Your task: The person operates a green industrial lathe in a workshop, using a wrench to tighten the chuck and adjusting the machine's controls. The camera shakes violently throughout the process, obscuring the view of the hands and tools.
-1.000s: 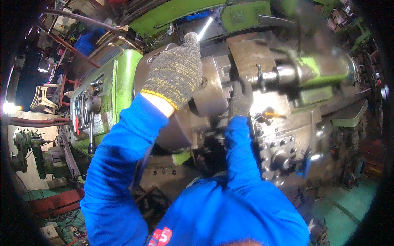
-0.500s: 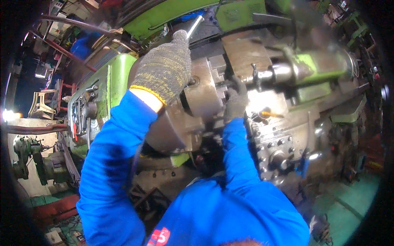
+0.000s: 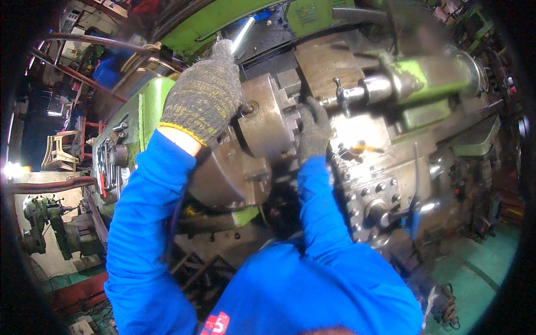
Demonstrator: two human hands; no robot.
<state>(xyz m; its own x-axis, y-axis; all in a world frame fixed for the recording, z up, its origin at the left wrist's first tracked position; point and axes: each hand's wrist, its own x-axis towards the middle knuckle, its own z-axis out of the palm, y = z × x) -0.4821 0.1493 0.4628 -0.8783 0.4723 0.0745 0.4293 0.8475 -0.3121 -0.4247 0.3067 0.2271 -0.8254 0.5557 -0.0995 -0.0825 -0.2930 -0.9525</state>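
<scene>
My left hand (image 3: 204, 92), in a grey and yellow knitted glove, is closed round the handle of a chuck key; the bright metal bar (image 3: 243, 34) sticks out past the thumb side. The glove hides the rest of the key, beside a socket (image 3: 249, 108) in the lathe chuck (image 3: 265, 125). In a dark glove, my right hand (image 3: 314, 131) is at the chuck's front face, against the stepped jaws (image 3: 291, 114). Its fingers are bent there, and whatever lies between them is hidden.
Right of the chuck stand the tailstock (image 3: 430, 81) and its shiny quill (image 3: 377, 88). The tool post (image 3: 377, 209) with several bolts is nearer me. On the green headstock (image 3: 151, 100) at left lie hand tools (image 3: 106, 164). A brown plate (image 3: 329, 67) sits behind the chuck.
The whole view has shifted a little, with the chuck appearing further left. My left hand and the key's bar have swung left relative to the chuck. My right hand stays at the jaws.
</scene>
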